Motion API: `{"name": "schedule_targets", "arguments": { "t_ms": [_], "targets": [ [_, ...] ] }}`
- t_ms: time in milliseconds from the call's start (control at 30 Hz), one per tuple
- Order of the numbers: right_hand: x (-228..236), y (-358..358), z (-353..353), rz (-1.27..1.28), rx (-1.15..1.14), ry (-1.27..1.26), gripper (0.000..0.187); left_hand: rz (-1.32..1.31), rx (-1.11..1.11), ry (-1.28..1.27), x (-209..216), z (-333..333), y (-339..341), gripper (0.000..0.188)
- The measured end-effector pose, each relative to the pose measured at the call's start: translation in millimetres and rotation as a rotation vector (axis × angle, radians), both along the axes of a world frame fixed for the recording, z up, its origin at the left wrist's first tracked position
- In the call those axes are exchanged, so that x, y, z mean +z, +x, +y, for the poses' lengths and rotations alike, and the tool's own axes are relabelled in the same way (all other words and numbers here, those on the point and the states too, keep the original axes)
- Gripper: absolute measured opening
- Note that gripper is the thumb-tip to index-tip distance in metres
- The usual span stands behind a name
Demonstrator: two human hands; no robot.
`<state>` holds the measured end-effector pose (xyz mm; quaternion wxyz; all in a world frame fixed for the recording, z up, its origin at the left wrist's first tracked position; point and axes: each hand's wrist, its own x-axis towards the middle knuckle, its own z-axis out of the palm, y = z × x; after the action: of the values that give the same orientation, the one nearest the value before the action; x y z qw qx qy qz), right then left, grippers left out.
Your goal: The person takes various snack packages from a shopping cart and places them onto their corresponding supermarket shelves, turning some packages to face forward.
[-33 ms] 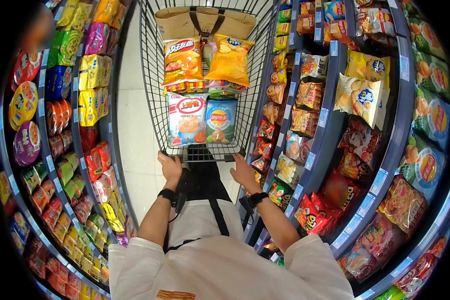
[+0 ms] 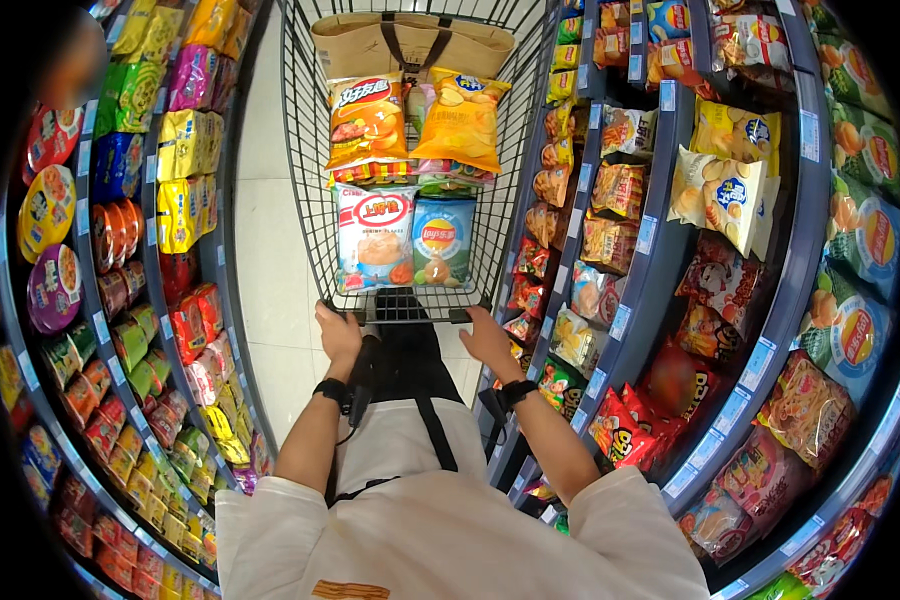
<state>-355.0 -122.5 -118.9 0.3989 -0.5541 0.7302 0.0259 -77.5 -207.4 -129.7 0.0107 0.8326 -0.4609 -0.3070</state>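
A black wire shopping cart (image 2: 303,190) stands in front of me. My left hand (image 2: 341,338) is closed around the left end of the cart handle (image 2: 410,319), and my right hand (image 2: 487,338) around its right end; the undersides of the fingers are hidden. Inside, nearest me, lie a white and red snack bag (image 2: 375,245) and, on its right, a blue-green chip bag (image 2: 442,245). Farther in are an orange snack bag (image 2: 366,125) and a yellow chip bag (image 2: 460,125), on top of other packets partly covered. A tan shopping bag (image 2: 355,45) with dark handles lies at the far end.
Shelves of packaged food line both sides of the aisle. On the left are noodle cups (image 2: 54,288) and bright packets (image 2: 190,140); on the right, chip bags (image 2: 718,198) and red snack bags (image 2: 625,430), close to the cart's right side. Pale tiled floor (image 2: 270,230) shows left of the cart.
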Motion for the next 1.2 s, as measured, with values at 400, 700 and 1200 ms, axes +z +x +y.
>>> {"name": "schedule_targets", "arguments": {
  "t_ms": [400, 700, 1200],
  "targets": [
    [-35, -54, -237, -1.180, -1.520, -0.110, 0.037, 0.530, 0.130, 0.183, -15, -25, 26, 0.020],
    [-43, -80, -264, -0.974, -1.592, -0.266, 0.020, 0.610, 0.080, 0.200, -17, -24, 29, 0.046],
    [97, 31, -90, -0.606, -1.210, -0.664, 0.017, 1.077, 0.002, 0.692, 93, -60, -2, 0.071]
  ]
}}
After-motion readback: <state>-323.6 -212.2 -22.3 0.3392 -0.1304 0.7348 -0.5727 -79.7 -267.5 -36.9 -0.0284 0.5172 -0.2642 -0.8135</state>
